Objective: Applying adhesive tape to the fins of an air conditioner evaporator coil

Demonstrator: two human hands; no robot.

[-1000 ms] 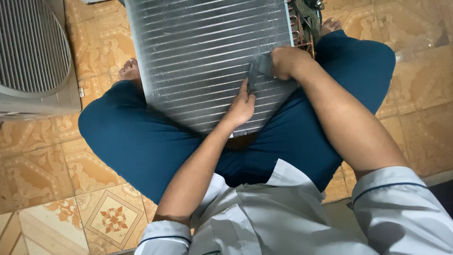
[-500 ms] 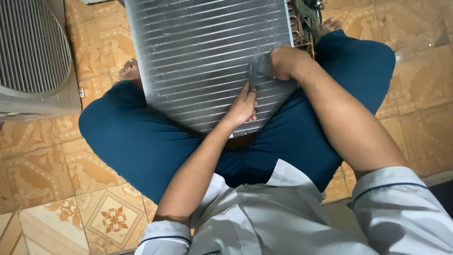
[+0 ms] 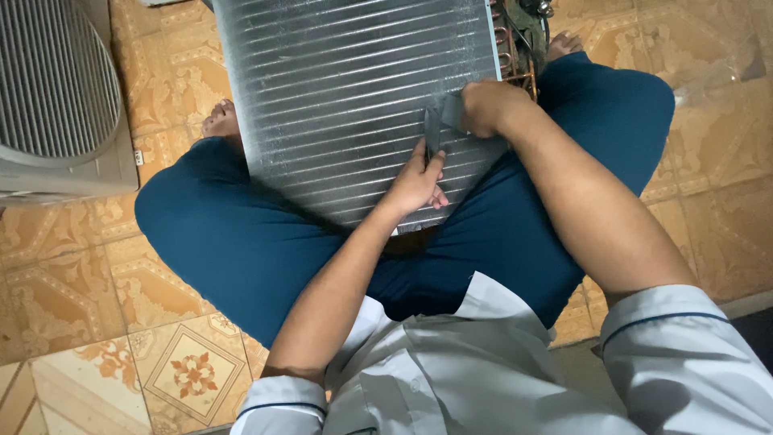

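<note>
A silver finned coil panel (image 3: 346, 89) lies across my crossed legs in blue trousers. My right hand (image 3: 489, 106) is closed on a dark flat tool (image 3: 439, 122) pressed against the fins near the panel's right edge. My left hand (image 3: 419, 181) rests flat on the fins just below the tool, thumb beside it. Copper tube bends (image 3: 519, 52) and wiring show at the panel's right end.
A grey fan unit with a round grille (image 3: 56, 89) stands on the patterned tile floor (image 3: 105, 322) at the left. My bare feet (image 3: 219, 121) show beside the panel. More tiles lie to the right.
</note>
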